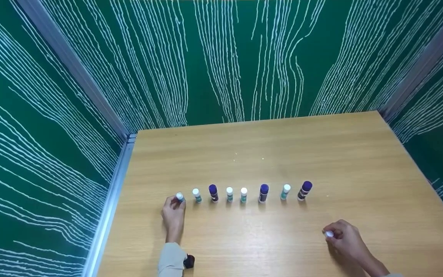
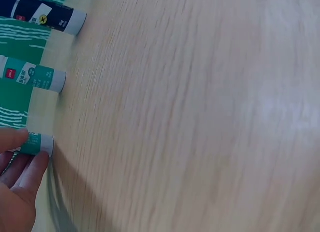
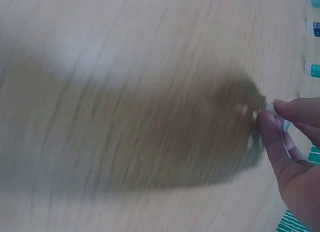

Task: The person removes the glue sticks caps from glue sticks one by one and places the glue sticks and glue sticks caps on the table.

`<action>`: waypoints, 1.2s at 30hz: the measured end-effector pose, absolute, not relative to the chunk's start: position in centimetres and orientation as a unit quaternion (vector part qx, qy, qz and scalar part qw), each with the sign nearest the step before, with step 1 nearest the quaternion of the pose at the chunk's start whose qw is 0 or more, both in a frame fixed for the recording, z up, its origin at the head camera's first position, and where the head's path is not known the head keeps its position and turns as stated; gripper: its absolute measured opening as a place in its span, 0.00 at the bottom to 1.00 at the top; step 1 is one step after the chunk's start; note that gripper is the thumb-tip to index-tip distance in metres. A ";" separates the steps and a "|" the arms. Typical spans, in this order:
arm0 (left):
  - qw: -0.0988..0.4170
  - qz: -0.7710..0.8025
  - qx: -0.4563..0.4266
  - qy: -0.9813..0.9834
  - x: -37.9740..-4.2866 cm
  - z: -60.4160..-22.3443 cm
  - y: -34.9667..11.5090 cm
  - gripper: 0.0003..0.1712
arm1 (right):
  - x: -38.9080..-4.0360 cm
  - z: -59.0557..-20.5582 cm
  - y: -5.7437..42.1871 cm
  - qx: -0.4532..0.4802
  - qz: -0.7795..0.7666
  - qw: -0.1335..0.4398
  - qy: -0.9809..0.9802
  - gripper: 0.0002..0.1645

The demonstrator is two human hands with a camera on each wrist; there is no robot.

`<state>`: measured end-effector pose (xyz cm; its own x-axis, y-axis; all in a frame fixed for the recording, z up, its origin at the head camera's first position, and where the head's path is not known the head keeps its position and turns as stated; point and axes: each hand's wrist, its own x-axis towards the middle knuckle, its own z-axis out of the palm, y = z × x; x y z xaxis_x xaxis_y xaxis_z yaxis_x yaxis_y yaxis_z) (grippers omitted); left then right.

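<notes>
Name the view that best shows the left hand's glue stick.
The left wrist view: the glue stick appears close up, green label and white base visible, though the left hand hides part. The head view shows mainly its white cap, small; the right wrist view omits it.

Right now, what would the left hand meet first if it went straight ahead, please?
The left hand, holding a glue stick, would likely meet the green wall beyond the table; depth is unclear.
</notes>
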<state>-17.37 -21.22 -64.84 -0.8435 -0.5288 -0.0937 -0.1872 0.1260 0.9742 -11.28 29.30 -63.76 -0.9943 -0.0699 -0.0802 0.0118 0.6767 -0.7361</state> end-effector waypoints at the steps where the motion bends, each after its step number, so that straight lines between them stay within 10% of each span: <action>1: 0.138 -0.615 0.242 -0.738 -17.5 -64.8 -21.2 0.15 | -11.2 -63.8 29.3 -0.015 -0.400 0.049 0.915 0.13; 36: 0.146 -0.589 0.246 -0.756 -13.6 -64.8 -19.1 0.21 | -11.3 -60.6 28.6 -0.026 -0.385 -0.106 0.916 0.15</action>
